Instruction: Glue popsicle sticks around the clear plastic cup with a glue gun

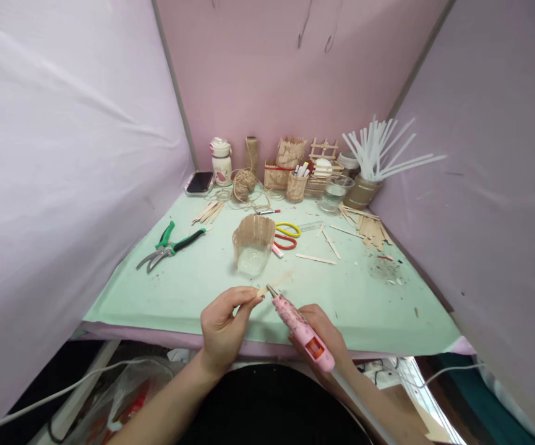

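Note:
Near the table's front edge, my left hand [226, 321] pinches a short wooden craft stick [262, 291] between thumb and fingers. My right hand [323, 334] is wrapped round a pink hot glue gun [300, 327], with a white glue stick coming out of its back end. The gun's metal nozzle is at the free end of the craft stick; whether they touch I cannot tell. Just beyond my hands stands a clear container [252, 259], its back and sides partly covered with wooden sticks.
Green-handled pruning shears [167, 248] lie at left. Scissors [286, 242] and loose sticks [316, 258] lie past the container. Along the back stand a bottle [221, 164], twine [243, 184], a water bowl [334, 194] and a can of glue sticks [363, 193]. Fabric walls [471, 154] enclose the table.

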Motion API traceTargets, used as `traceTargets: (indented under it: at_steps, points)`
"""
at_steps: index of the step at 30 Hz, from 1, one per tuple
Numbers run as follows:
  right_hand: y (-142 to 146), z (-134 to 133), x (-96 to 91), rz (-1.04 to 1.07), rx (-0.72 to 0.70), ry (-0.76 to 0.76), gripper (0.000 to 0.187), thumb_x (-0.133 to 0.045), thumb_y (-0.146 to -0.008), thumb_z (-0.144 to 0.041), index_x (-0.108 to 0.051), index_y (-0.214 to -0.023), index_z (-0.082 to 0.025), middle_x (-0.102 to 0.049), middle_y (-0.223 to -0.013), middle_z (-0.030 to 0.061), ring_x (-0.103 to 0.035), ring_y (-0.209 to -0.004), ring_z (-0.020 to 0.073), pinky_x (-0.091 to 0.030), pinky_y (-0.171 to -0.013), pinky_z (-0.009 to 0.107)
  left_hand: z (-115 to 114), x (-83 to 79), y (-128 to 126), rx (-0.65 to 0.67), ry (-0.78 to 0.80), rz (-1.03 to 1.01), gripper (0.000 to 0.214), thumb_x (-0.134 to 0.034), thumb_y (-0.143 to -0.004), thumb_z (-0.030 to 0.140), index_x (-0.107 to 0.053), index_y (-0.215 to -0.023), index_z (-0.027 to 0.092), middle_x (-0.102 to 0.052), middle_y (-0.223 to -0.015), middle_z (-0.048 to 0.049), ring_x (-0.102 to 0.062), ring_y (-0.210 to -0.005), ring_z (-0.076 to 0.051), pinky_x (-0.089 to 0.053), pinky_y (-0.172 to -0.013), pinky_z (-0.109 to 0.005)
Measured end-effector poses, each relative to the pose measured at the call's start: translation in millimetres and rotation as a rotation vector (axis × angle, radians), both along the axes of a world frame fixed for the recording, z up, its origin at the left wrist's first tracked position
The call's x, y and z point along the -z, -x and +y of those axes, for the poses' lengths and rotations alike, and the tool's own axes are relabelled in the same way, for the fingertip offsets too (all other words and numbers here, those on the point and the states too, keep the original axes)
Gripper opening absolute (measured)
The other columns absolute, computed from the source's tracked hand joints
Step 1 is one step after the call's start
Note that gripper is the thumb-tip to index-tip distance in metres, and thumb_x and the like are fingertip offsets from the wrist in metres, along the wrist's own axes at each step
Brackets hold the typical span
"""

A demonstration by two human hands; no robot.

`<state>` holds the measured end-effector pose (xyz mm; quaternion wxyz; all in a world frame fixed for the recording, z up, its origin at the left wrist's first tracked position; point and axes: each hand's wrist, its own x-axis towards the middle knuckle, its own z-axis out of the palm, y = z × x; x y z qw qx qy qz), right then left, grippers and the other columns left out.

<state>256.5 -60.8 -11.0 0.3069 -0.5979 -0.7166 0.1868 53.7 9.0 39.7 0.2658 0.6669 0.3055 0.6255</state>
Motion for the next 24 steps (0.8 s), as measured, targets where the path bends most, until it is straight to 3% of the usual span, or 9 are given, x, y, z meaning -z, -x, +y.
traceTargets:
  at_steps: [4, 9, 15, 20, 24]
  points:
    - [-0.2, -0.3, 2.1, -0.017, -0.006, 0.027, 0.017, -0.057, -0.085, -0.029, -0.069, -0.092, -0.019, -0.065, -0.087, 0.0071, -0.062, -0.085, 0.0188, -0.049, -0.068, 0.025, 0.5, 0.6, -0.3, -0.006, 0.013, -0.016, 0.018, -0.073, -0.075, 0.005, -0.073, -0.084, 0.021, -0.075, -0.084, -0.0003, -0.071, -0.078, -0.014, -0.060, -0.075, -0.024]
    - [-0.7, -1.1, 7.3, -0.014, -0.064, -0.047, 0.020, -0.058, -0.084, -0.032, -0.069, -0.095, -0.019, -0.065, -0.089, 0.0083, -0.062, -0.087, 0.0206, -0.050, -0.069, 0.027, 1.1, 0.1, -0.9, 0.005, 0.024, -0.030, 0.019, -0.073, -0.075, 0.004, -0.073, -0.084, 0.021, -0.075, -0.085, 0.0000, -0.071, -0.080, -0.013, -0.060, -0.077, -0.024]
    - [-1.3, 0.0, 2.8, -0.017, 0.012, 0.034, 0.019, -0.055, -0.086, -0.029, -0.070, -0.096, -0.021, -0.065, -0.088, 0.0071, -0.063, -0.084, 0.0194, -0.050, -0.065, 0.025, 2.0, -1.1, -0.2, 0.001, 0.017, -0.043, 0.019, -0.073, -0.075, 0.004, -0.073, -0.084, 0.021, -0.075, -0.083, 0.0008, -0.071, -0.079, -0.013, -0.060, -0.075, -0.023]
    - [0.5, -1.5, 2.2, 0.001, -0.027, -0.071, 0.020, -0.054, -0.087, -0.029, -0.069, -0.099, -0.020, -0.066, -0.092, 0.0076, -0.063, -0.086, 0.0192, -0.051, -0.069, 0.026, 1.6, 2.4, 0.1, 0.001, 0.030, -0.033, 0.020, -0.073, -0.076, 0.004, -0.073, -0.085, 0.022, -0.075, -0.085, 0.0006, -0.071, -0.080, -0.013, -0.060, -0.076, -0.024]
    - [-3.4, 4.1, 7.3, -0.015, -0.029, -0.037, 0.016, -0.058, -0.084, -0.028, -0.070, -0.093, -0.021, -0.066, -0.084, 0.0063, -0.063, -0.081, 0.0193, -0.051, -0.065, 0.025, 0.8, 3.6, 0.6, -0.007, 0.029, -0.026, 0.019, -0.073, -0.075, 0.005, -0.073, -0.084, 0.022, -0.075, -0.084, 0.0011, -0.071, -0.079, -0.012, -0.059, -0.076, -0.023]
